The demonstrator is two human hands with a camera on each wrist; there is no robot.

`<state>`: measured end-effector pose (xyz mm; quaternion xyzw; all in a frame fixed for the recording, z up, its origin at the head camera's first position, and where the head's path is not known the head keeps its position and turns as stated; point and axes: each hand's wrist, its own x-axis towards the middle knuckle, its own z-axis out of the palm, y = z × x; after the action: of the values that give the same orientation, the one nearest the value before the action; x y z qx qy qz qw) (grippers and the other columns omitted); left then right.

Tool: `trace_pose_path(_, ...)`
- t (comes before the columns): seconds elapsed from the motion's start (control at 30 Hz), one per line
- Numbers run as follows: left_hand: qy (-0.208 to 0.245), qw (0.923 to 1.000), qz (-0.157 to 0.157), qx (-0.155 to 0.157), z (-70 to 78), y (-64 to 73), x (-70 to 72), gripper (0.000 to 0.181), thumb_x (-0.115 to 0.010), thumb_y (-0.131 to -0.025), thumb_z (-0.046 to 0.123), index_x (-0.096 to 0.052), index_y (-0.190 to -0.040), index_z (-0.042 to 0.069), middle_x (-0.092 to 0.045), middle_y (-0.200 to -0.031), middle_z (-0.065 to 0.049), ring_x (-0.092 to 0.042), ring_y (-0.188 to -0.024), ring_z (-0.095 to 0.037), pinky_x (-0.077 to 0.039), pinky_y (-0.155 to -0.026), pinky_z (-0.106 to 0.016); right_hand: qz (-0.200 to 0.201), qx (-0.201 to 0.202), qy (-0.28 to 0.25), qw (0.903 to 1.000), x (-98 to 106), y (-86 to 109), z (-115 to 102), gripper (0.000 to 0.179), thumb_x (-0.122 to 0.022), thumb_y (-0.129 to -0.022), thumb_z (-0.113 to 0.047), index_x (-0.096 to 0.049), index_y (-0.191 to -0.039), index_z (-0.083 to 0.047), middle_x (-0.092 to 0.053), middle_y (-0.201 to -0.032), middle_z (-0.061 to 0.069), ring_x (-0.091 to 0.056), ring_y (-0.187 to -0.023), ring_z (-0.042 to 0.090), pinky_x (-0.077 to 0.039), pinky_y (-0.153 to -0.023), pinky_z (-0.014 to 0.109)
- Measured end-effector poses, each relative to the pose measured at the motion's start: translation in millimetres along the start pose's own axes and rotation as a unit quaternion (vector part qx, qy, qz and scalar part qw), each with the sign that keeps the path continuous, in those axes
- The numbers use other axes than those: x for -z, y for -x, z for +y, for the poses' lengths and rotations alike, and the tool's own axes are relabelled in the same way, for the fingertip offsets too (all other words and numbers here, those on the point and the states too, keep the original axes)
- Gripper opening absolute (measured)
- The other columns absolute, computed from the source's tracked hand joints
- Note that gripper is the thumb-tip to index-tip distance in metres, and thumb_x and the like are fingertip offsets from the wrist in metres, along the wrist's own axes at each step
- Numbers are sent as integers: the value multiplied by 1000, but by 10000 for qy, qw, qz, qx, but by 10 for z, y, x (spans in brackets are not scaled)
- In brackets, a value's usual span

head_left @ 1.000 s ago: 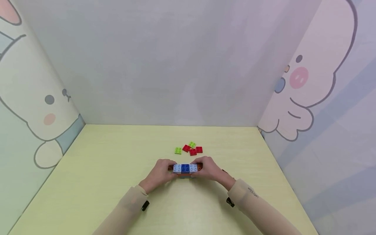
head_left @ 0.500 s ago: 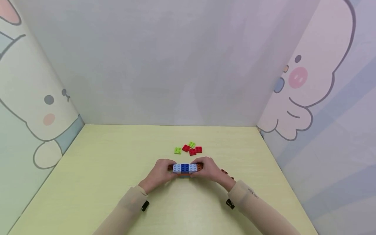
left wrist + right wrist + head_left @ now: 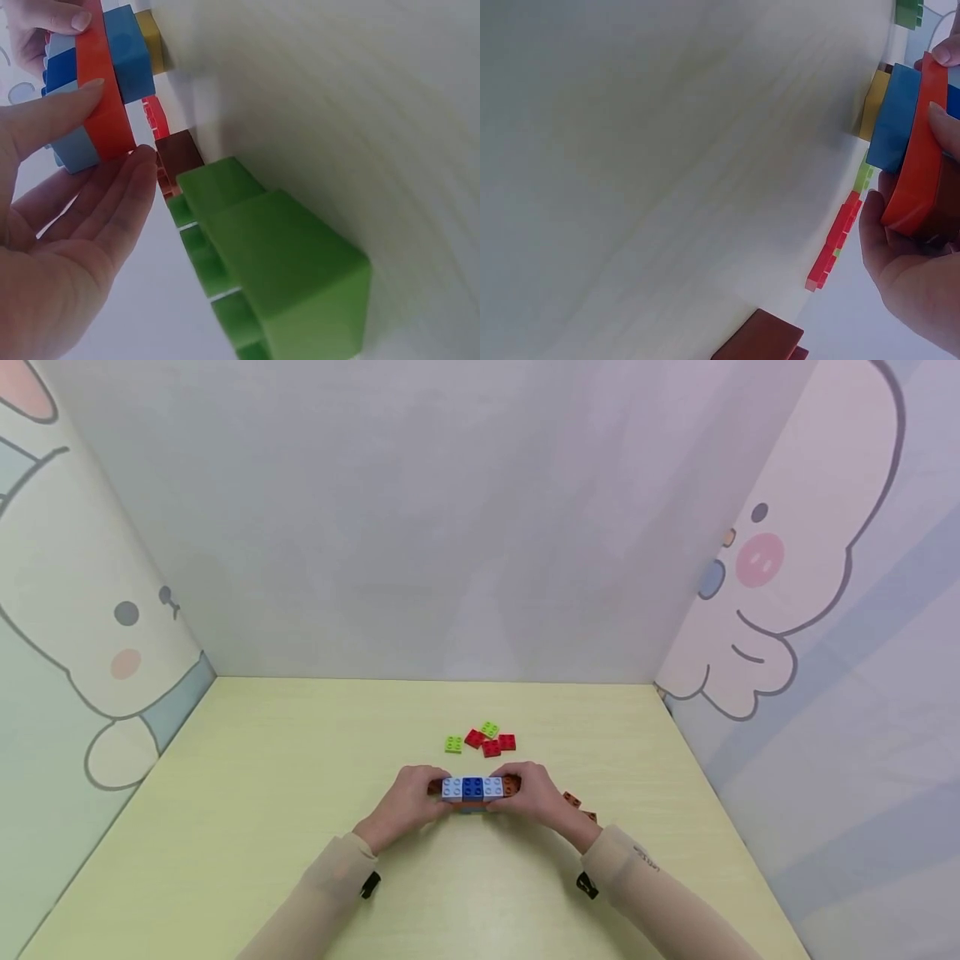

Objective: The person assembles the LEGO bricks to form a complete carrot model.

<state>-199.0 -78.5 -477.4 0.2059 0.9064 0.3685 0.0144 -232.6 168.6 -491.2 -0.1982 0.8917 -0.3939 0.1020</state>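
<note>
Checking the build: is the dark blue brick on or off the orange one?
On: in the left wrist view, the dark blue brick sits directly against the orange brick.

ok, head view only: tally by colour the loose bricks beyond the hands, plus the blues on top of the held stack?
Red bricks, loose: 3
Lime green bricks, loose: 2
Light blue bricks, on the stack: 2
Dark blue brick, on the stack: 1
Total: 8
</note>
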Motion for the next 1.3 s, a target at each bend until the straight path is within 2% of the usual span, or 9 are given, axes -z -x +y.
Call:
trace_pose_path(0.33,-233,9980,150,560,-48,143,171,44,-81,-76,16,-67,-114,2,-65,-109,-10,-61,-96,-24,-50,-81,-39,-27,-55,29,10000,3,11,-8,41,-86,-70,-33,-71,-104,-17,-64,-102,-4,-54,-93,16,-45,-81,37)
trace_pose_path(0.5,-626,9943,135,849,-71,250,255,50,-84,-72,19,-66,-113,-2,-64,-106,-13,-60,-96,-27,-49,-81,-42,-41,-80,26,10000,-1,9,-8,42,-86,-69,-33,-70,-104,-17,-64,-103,-4,-54,-93,16,-44,-81,37)
trace_pose_path(0.63,-1028,9883,70,1121,-128,296,275,55,-88,-66,26,-68,-109,-2,-64,-98,-10,-58,-90,-23,-48,-80,-40,-15,-5,96,10000,5,8,-18,42,-87,-69,-33,-70,-104,-17,-64,-102,-5,-54,-92,15,-45,-81,36)
trace_pose_path(0.8,-1180,9854,-17,1224,-189,311,270,55,-90,-61,27,-70,-102,-3,-65,-93,-9,-58,-85,-22,-48,-78,-40,36,49,147,9999,18,17,-46,43,-87,-68,-32,-70,-104,-16,-64,-102,-4,-55,-91,15,-45,-81,36)
trace_pose_path(1.03,-989,9829,-223,1540,-205,313,245,48,-90,-61,23,-71,-95,-4,-66,-94,-10,-58,-86,-23,-48,-81,-43,-16,42,229,9997,19,33,-55,43,-87,-69,-31,-70,-105,-15,-64,-103,-3,-54,-93,16,-45,-82,37)
trace_pose_path(1.17,-972,9823,-248,1582,-189,313,241,42,-90,-61,19,-71,-91,-4,-65,-92,-11,-55,-79,-21,-49,-78,-42,-23,18,219,9998,8,25,-38,42,-87,-69,-30,-70,-105,-16,-64,-104,-3,-54,-93,17,-44,-82,37)
trace_pose_path(1.3,-1139,9820,-244,1490,-172,321,236,38,-89,-62,16,-71,-89,-3,-65,-89,-10,-54,-79,-21,-48,-76,-42,-16,-7,224,9997,-1,15,-15,42,-87,-69,-31,-70,-105,-17,-64,-103,-4,-54,-93,16,-44,-82,36)
